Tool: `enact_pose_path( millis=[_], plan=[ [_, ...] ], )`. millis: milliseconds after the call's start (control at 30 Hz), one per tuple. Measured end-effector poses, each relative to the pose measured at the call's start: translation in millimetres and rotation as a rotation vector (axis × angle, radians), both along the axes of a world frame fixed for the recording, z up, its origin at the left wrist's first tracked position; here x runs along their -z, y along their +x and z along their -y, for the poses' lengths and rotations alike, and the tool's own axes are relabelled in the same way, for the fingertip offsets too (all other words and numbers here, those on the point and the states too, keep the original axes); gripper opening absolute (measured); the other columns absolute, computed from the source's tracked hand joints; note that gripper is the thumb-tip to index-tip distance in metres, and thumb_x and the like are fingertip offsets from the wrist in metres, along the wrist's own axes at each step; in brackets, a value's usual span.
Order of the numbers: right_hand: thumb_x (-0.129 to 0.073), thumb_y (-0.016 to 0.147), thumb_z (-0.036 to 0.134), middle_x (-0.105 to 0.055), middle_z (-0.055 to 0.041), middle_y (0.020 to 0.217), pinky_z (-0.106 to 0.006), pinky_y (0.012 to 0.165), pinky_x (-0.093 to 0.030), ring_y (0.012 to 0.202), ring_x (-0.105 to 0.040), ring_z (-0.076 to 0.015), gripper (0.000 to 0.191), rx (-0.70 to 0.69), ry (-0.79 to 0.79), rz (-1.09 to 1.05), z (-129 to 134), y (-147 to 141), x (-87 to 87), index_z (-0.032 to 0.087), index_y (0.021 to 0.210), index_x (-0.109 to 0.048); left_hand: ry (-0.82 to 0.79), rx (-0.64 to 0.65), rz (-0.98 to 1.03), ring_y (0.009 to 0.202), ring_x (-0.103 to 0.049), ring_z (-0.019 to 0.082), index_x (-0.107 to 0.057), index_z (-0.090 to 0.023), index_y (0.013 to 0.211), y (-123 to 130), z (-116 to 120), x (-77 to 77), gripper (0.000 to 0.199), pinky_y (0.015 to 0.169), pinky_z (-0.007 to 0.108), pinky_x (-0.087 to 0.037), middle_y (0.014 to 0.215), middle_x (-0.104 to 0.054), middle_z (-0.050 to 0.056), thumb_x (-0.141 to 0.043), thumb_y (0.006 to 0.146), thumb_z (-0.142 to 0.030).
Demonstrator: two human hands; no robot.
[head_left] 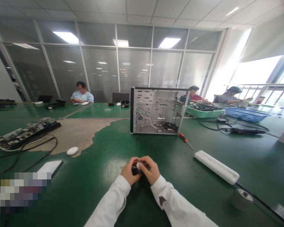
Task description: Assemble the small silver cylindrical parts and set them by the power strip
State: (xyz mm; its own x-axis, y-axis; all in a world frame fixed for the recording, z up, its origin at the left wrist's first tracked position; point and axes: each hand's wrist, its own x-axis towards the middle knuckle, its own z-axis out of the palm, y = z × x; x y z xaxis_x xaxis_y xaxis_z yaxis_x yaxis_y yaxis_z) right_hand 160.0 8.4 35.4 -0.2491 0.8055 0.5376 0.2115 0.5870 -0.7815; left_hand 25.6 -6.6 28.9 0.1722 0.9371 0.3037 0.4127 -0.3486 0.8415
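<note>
My left hand (130,171) and my right hand (150,169) meet just above the green tabletop, fingers curled together. Between them is a small round piece (139,165), whitish on top with a darker part below; its exact kind is too small to make out. Both hands are closed on it, and the fingers hide much of it. Beyond them an open computer case (157,111) stands upright, its inside facing me, with cables and a black part at the bottom. A screwdriver (183,137) with an orange and black handle lies by the case's right corner.
To the right lie a white power strip (216,166) and a grey cylinder (241,199). Farther back are a green basket (204,113) and a blue basket (247,115). Left are a dark electronic assembly (28,134), loose cables and a white disc (72,151). Other people sit across the table.
</note>
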Motion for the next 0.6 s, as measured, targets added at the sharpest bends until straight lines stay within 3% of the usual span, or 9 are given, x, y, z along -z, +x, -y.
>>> enact_pose_path(
  millis=[233, 433, 600],
  plan=[
    [-0.048, 0.070, 0.030, -0.056, -0.0025, 0.077, -0.023, 0.059, -0.041, 0.072, -0.052, -0.0133, 0.018, 0.035, -0.099, -0.116, -1.3, -1.4, 2.3, 0.020, 0.082, -0.056, 0.010, 0.009, -0.045, 0.086, -0.052, 0.018, -0.041, -0.019, 0.097, 0.5, 2.3, 0.9, 0.049, 0.071, 0.028, -0.040, 0.095, -0.055, 0.004, -0.059, 0.053, -0.011],
    [-0.050, 0.065, 0.044, -0.056, -0.0041, 0.081, -0.021, 0.047, -0.041, 0.069, -0.053, -0.0138, 0.031, 0.138, -0.461, -0.517, -24.4, 7.3, 17.1, 0.019, 0.083, -0.054, -0.021, -0.092, -0.099, 0.082, -0.052, 0.018, -0.046, -0.017, 0.087, 3.0, 2.5, 0.4, 0.037, 0.070, 0.030, -0.040, 0.088, -0.057, 0.004, -0.061, 0.054, -0.016],
    [-0.057, 0.056, 0.045, -0.056, -0.0029, 0.076, -0.019, 0.042, -0.038, 0.059, -0.052, -0.0103, 0.034, 0.187, -0.682, -0.774, -38.9, 15.9, 25.7, 0.018, 0.076, -0.055, 0.000, -0.068, -0.098, 0.080, -0.053, 0.017, -0.048, -0.018, 0.085, 3.2, 3.0, -1.4, 0.034, 0.069, 0.029, -0.041, 0.084, -0.058, 0.003, -0.061, 0.053, -0.016]
  ],
)
